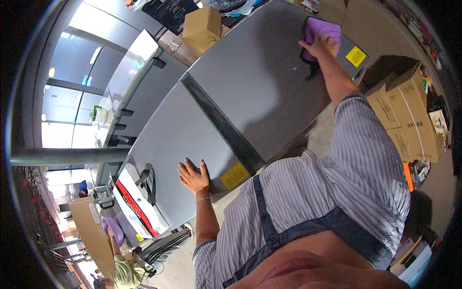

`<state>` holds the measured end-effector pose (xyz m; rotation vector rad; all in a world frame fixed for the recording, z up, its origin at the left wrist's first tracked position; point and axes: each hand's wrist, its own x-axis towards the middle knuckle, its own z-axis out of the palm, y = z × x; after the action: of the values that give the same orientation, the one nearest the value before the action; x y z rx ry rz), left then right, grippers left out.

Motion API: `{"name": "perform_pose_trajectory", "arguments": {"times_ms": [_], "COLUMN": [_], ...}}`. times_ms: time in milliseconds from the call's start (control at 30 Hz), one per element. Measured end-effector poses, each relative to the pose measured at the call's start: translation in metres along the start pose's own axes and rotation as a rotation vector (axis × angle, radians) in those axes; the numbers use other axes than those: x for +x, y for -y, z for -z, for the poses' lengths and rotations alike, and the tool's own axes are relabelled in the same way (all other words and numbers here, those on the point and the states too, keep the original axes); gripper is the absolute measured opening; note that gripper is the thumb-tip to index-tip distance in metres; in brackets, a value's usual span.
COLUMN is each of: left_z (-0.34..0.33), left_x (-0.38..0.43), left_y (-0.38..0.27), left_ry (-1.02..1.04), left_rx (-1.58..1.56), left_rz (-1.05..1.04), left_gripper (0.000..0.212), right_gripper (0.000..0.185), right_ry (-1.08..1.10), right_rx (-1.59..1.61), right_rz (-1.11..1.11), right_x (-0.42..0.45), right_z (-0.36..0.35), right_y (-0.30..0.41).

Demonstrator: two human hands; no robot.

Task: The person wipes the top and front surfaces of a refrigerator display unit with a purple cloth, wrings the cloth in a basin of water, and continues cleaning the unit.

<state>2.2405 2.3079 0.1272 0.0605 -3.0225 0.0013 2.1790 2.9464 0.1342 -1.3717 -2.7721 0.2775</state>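
Two grey panels (pixel 231 83) lie side by side before me, parted by a dark gap. My right hand (pixel 323 45) is spread over a purple cloth (pixel 330 29) and presses it on the far end of the right panel, beside a yellow label (pixel 356 56). A black strap-like piece shows at the cloth's edge. Bare and with fingers apart, my left hand (pixel 194 177) rests on the left panel, near another yellow label (pixel 234 175). Left of it lies a white and red printed bag (pixel 139 206) with black handles.
Cardboard boxes (pixel 415 112) stand on the floor at the right. A small carton (pixel 202 23) is behind the panels. A grey post (pixel 72 157) stands at the left. A co-worker (pixel 126 271) at lower left has a hand at a purple item (pixel 112 229).
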Motion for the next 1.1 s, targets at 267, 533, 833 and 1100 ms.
{"name": "perform_pose_trajectory", "arguments": {"times_ms": [267,533,833,1100], "left_z": [-0.013,-0.005,-0.009,-0.001], "left_x": [0.003,0.002,-0.012,-0.008], "left_y": [0.007,0.006,0.015,0.002], "left_ry": [-0.093,-0.112,-0.104,-0.098], "left_rx": [0.064,0.034,0.072,0.046], "left_rz": [-0.024,-0.066,-0.042,-0.022], "left_gripper": [0.076,0.073,0.076,0.076], "right_gripper": [0.078,0.067,0.066,0.073], "right_ry": [0.174,0.233,0.041,0.025], "right_rx": [0.036,0.042,0.236,-0.13], "right_rz": [0.918,1.28,0.714,-0.043], "right_x": [-0.11,-0.129,0.068,0.133], "right_z": [-0.027,-0.054,-0.004,-0.001], "right_y": [0.212,0.296,0.216,0.02]}}
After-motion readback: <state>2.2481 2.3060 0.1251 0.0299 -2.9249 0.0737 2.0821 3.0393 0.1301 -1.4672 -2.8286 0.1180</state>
